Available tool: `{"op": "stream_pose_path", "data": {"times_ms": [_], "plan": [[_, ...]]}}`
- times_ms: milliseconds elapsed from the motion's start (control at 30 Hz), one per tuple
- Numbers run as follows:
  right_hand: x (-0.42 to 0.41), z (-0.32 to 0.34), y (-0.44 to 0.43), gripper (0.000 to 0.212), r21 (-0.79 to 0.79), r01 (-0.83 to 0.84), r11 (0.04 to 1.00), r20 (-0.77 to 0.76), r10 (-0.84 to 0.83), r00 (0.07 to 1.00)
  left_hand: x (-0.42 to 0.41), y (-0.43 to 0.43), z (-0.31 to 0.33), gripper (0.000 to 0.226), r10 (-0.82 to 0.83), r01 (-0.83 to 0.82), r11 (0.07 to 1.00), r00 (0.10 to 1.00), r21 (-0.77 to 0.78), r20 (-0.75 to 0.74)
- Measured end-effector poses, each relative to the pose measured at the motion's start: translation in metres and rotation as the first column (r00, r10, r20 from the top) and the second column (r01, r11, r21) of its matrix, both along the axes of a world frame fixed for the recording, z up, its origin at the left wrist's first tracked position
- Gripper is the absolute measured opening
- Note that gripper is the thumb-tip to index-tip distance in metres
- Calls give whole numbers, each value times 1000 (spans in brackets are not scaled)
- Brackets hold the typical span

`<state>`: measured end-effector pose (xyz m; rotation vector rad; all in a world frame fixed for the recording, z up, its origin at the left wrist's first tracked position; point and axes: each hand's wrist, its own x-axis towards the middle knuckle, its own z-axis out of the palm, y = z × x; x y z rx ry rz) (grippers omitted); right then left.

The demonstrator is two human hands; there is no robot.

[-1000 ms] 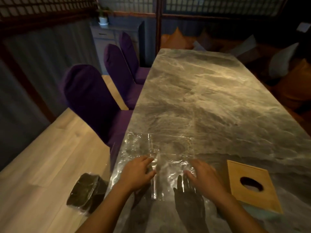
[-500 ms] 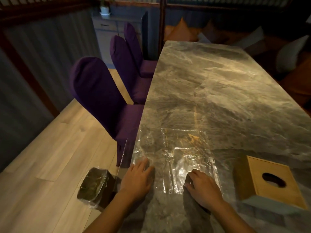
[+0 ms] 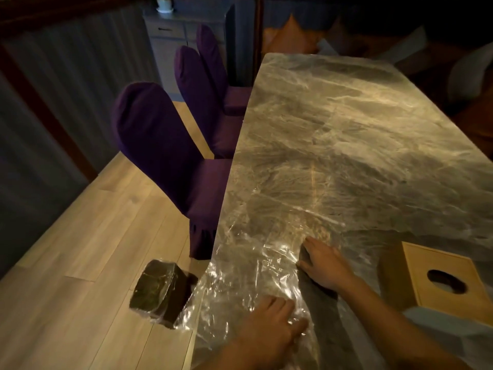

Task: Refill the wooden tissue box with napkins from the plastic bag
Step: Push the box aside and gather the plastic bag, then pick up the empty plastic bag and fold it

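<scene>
A clear plastic bag [image 3: 248, 265] lies flattened on the near left part of the marble table [image 3: 346, 145]. Its left end spills over the table edge, where a dark, plastic-wrapped block [image 3: 160, 292], likely the napkin stack, shows beside the edge; whether it hangs or rests on something I cannot tell. My left hand [image 3: 269, 324] rests flat on the plastic near the front edge. My right hand [image 3: 322, 265] presses its fingers on the bag's right side, farther in. The wooden tissue box [image 3: 437, 287], with an oval slot on top, stands to the right of my right forearm.
Three purple chairs [image 3: 160, 145] line the table's left side, the nearest tucked against the edge just beyond the bag. Light wooden floor [image 3: 80, 236] lies to the left. A grey cabinet [image 3: 170, 36] stands at the far wall. Cushions sit beyond the table's far right.
My left hand has slid back toward the near edge of the plastic and my right hand has moved forward along it. The view has swung left, so the box sits closer to the right border.
</scene>
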<state>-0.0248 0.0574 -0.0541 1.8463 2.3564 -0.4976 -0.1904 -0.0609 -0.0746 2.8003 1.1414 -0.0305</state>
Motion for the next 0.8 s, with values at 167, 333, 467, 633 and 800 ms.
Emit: {"op": "stream_pose_path", "data": {"times_ms": [167, 333, 467, 633, 800], "plan": [[-2, 1, 4, 49, -2, 7, 1000, -47, -7, 999, 23, 9, 0, 40, -5, 5, 1000, 999, -15, 37], [3, 2, -5, 54, 61, 370, 927, -122, -361, 924, 7, 36, 14, 31, 470, -364, 875, 797, -319, 380], [12, 4, -20, 80, -89, 615, 784, -139, -621, 771, -33, 67, 17, 31, 687, -669, 711, 594, -217, 418], [17, -6, -28, 88, -157, 703, 694, -208, -719, 663, -64, 90, 8, 52, 876, -851, 476, 434, -221, 212], [19, -10, -18, 57, -266, 734, 625, -218, -780, 586, -75, 102, 1, 70, 960, -860, 278, 256, -427, 110]]}}
